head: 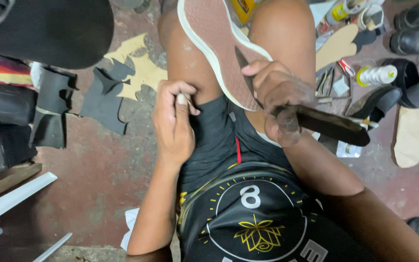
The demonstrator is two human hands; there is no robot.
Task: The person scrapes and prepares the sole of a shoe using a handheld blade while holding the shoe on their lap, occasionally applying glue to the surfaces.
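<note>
Reddish, stained concrete floor [98,170] fills the frame beneath a seated person seen from above. At the upper centre a brown rubber shoe sole with a white rim [219,43] is laid across the bare knees, its textured underside turned up. Against its lower end a knife with a dark wooden handle [328,125] is pressed, the thin blade lying along the sole; the handle is gripped by the right hand [277,104], whose fingers are curled tightly around it while the thumb is stretched forward to the sole's edge. To the left of centre the left hand [173,121] is rested on the thigh beside the sole, its fingers bent in and pinched on something small and pale that cannot be made out. Below both hands black shorts with a red stripe [224,140] and a black printed shirt [253,213] are seen. At the upper left, dark grey cut leather pieces [105,99] and a tan cardboard pattern [139,65] are spread on the floor, near a large black rounded object [54,29]. At the upper right a white glue bottle with a yellow cap [377,75], a black shoe upper [406,82] and a pale tan leather offcut [413,138] are scattered. White strips [15,196] are laid at the lower left.
</note>
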